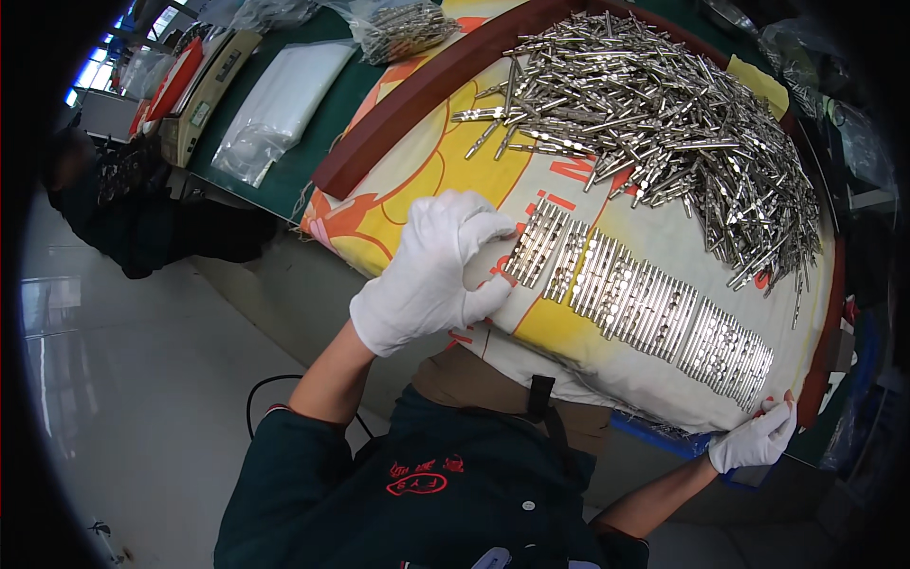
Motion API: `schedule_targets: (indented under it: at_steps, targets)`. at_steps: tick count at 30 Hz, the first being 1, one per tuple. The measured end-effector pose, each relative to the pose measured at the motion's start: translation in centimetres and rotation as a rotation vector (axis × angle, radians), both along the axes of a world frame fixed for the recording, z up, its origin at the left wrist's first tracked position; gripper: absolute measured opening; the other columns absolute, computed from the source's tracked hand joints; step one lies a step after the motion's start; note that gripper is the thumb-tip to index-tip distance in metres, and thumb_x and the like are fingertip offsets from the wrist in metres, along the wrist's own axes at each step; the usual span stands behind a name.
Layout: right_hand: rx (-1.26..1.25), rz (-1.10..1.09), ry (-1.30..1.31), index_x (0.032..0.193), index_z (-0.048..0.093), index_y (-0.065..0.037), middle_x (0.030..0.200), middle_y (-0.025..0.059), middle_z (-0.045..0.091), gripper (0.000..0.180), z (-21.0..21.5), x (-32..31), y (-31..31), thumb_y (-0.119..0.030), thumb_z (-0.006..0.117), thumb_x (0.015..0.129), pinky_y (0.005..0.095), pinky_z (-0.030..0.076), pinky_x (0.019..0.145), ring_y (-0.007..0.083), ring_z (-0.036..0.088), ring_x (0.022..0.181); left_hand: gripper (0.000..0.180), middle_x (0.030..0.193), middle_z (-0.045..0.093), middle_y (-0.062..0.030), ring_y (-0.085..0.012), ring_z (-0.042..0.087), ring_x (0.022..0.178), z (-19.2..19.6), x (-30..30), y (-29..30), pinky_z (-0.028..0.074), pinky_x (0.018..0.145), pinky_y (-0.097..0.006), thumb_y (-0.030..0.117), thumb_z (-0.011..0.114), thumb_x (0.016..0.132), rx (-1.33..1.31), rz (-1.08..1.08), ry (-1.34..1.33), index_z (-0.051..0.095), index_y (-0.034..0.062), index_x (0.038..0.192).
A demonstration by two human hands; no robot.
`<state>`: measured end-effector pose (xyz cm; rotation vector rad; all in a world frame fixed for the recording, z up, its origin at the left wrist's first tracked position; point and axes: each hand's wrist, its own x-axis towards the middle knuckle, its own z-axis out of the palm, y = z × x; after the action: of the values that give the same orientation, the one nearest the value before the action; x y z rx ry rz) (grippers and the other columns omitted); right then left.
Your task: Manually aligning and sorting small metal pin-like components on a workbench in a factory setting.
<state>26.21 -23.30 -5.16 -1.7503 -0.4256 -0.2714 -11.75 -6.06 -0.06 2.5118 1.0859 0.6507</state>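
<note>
A row of short silvery metal rods (635,303) lies side by side on a patterned cloth (455,180), with narrow gaps splitting it into groups. My left hand (427,270), in a white glove with bare fingertips, curves at the row's left end. Its thumb and fingers are apart with nothing between them, the tips close to the end rods; whether they touch is unclear. At the row's right end my right hand (758,439), gloved likewise, rests by the cloth's near edge. Its thumb and forefinger appear slightly apart, and no held thing shows.
Beyond the row spreads a large loose heap of similar rods (664,114). A dark red wooden rim (417,95) borders the cloth. On the green table at left are clear plastic bags (284,104), a bag of rods (408,28) and a beige scale (204,104). Another person sits far left.
</note>
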Motion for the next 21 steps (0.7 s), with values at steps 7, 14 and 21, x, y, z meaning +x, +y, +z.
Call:
schedule_targets:
  at_steps: [7, 14, 21]
  targets:
    - [0.029, 0.01, -0.008, 0.109, 0.069, 0.005, 0.069, -0.0019, 0.052, 0.025, -0.25, 0.26, -0.25, -0.013, 0.056, 0.098, 0.0191, 0.03, 0.054, 0.004, 0.041, 0.059, 0.045, 0.104, 0.058, -0.0114, -0.0302, 0.053, 0.099, -0.03, 0.2, -0.01, 0.036, 0.092, -0.04, 0.021, 0.069, 0.073, -0.001, 0.012, 0.02, 0.056, 0.009, 0.113]
    - [0.025, 0.05, -0.024, 0.111, 0.069, 0.003, 0.073, -0.0007, 0.058, 0.026, -0.78, 0.81, -0.62, -0.016, 0.056, 0.097, 0.0186, 0.035, 0.057, 0.0046, 0.047, 0.064, 0.046, 0.102, 0.057, -0.0114, -0.0304, 0.052, 0.099, 0.21, 0.74, -0.3, 0.036, 0.093, -0.039, 0.022, 0.068, 0.07, 0.007, 0.045, 0.037, 0.056, 0.0079, 0.113]
    - [-0.006, 0.003, -0.014, 0.107, 0.069, 0.007, 0.071, 0.0012, 0.055, 0.026, -0.03, 0.2, -0.29, -0.013, 0.057, 0.097, 0.0205, 0.034, 0.057, 0.007, 0.046, 0.064, 0.045, 0.1, 0.055, -0.0115, -0.0302, 0.051, 0.096, -0.21, 0.36, 0.05, 0.036, 0.088, -0.04, 0.024, 0.067, 0.072, 0.025, 0.009, 0.021, 0.056, 0.0081, 0.112]
